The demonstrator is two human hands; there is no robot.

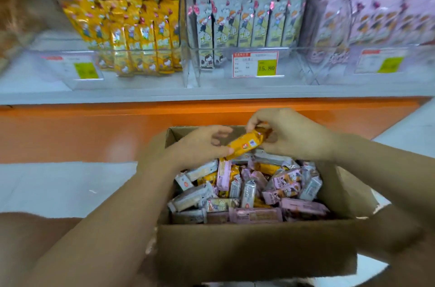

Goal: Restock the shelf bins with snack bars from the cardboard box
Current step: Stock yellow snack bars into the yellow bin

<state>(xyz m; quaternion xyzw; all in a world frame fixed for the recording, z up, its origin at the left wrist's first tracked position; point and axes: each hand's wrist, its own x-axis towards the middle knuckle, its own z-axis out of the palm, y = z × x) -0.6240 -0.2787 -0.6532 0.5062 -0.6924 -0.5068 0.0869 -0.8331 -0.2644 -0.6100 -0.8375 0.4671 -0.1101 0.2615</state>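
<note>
The middle price tag (255,64) reads "15.80".

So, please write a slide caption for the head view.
Over the cardboard box, left hand and right hand hold one yellow snack bar, facing stocked shelf bins.

Cardboard box (254,251) of snack bars (247,195) before the shelf bins (211,70)

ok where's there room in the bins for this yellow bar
Room for the yellow bar: left part of the yellow bin, between its left wall and the yellow bars. The grey bin is mostly full; the box is crowded.
</note>
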